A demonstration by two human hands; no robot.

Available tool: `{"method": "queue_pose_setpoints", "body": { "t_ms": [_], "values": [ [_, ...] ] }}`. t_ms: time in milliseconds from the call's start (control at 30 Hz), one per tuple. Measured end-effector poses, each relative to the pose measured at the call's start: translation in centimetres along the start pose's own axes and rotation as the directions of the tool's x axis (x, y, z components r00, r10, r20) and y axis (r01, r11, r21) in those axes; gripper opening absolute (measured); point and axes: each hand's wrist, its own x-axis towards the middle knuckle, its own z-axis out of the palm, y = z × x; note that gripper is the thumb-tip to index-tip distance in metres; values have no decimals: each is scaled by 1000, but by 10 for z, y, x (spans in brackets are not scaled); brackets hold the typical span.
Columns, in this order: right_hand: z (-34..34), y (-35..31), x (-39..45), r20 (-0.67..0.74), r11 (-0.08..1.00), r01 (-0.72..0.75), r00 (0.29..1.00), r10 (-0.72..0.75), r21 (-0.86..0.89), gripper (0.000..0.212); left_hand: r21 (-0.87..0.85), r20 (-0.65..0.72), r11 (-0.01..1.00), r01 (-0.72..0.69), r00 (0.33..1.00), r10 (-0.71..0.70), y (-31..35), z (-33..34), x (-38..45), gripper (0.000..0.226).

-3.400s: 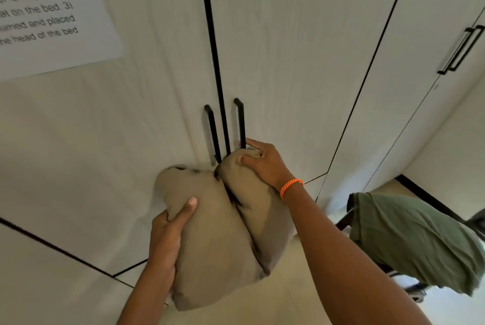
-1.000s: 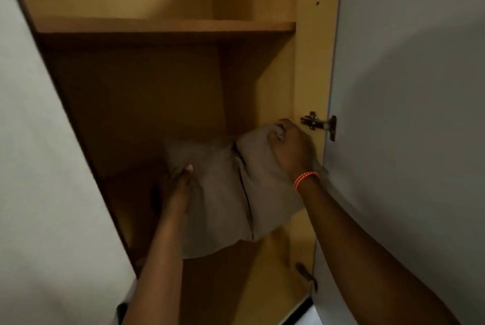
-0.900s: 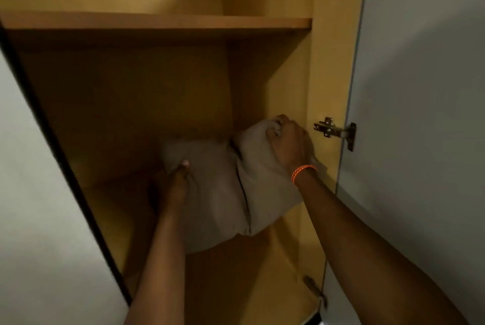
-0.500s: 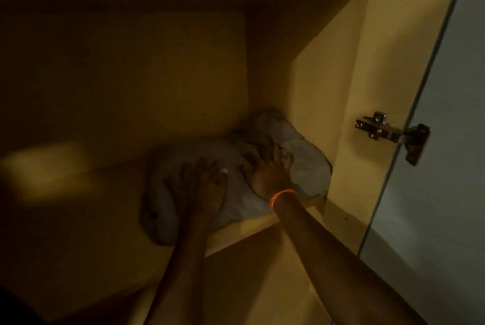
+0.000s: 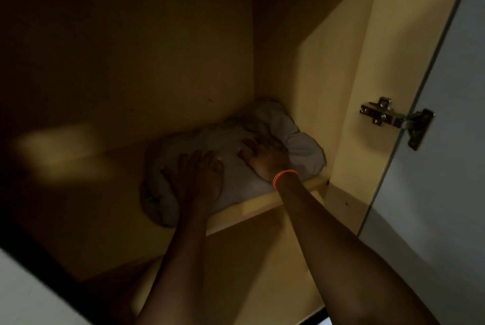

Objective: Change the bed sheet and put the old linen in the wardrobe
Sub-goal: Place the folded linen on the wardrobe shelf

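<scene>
The old linen, a bundled grey-beige cloth, lies on a wooden shelf inside the dim wardrobe, pushed into the right back corner. My left hand rests flat on the bundle's left front part, fingers spread. My right hand, with an orange band at the wrist, presses flat on the middle of the bundle, fingers spread. Neither hand grips the cloth. Part of the bundle is hidden under both hands.
The wardrobe's right side wall stands close beside the linen. The open white door hangs at the right on a metal hinge. The other door's edge shows at the lower left. Another compartment lies below the shelf.
The wardrobe door was opened and the linen carried in and laid on the shelf. Both hands went from gripping the bundle to lying flat on it; since half a second ago, little has moved.
</scene>
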Motion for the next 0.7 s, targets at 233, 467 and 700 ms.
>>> {"method": "queue_pose_setpoints", "body": {
  "t_ms": [233, 467, 700],
  "values": [
    [10, -25, -67, -442, 974, 118, 897, -19, 196, 36, 83, -26, 995, 55, 998, -53, -9, -37, -31, 36],
    [15, -43, -173, -463, 868, 92, 870, 168, 488, 37, -263, -204, 951, -163, 973, 110, 21, -64, -115, 37],
    [-24, -95, -319, -515, 758, 26, 750, 417, 652, 29, -593, -24, 742, -312, 928, 371, 9, -116, -236, 35]
  ]
}}
